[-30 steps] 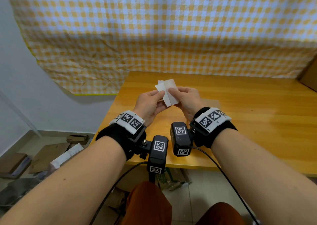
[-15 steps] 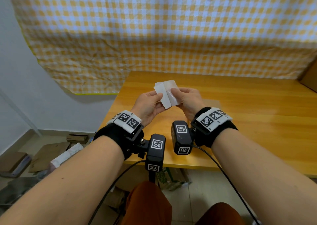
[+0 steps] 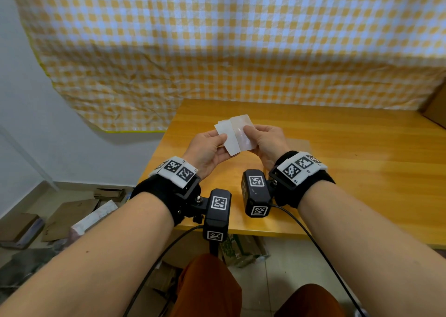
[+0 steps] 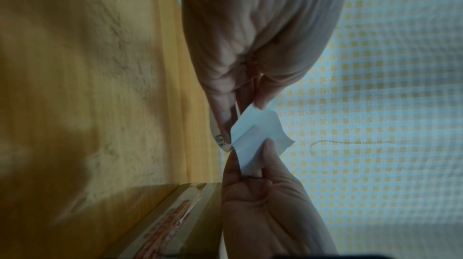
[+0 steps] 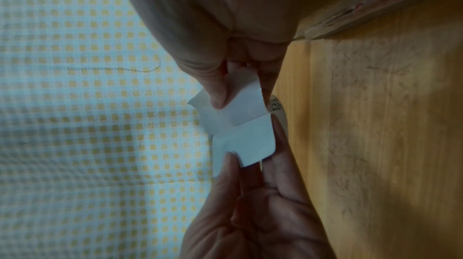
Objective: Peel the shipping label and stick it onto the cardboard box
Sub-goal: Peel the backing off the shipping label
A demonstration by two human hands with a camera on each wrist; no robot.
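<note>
Yellow-and-white checked cloth hangs behind the wooden table, and cardboard scraps lie on the floor off the table's left side. A cardboard box sits at the table's far right corner, cut off by the frame edge so only a sliver shows; the wrist views catch a taped, printed edge of it, blurred. Both hands are raised above the table's near left part, well apart from the box. The left hand pinches the left sheet of the shipping label between thumb and fingers, and the right hand pinches the glossy right sheet the same way. The two sheets overlap along a seam running roughly away from the person, long axis tilted slightly left at the far end. Which sheet is the sticker and which the backing cannot be told. A bit of printed code shows on the underside in the left wrist view; the print itself is unreadable. Fingers hide the sheets' lower corners.
</note>
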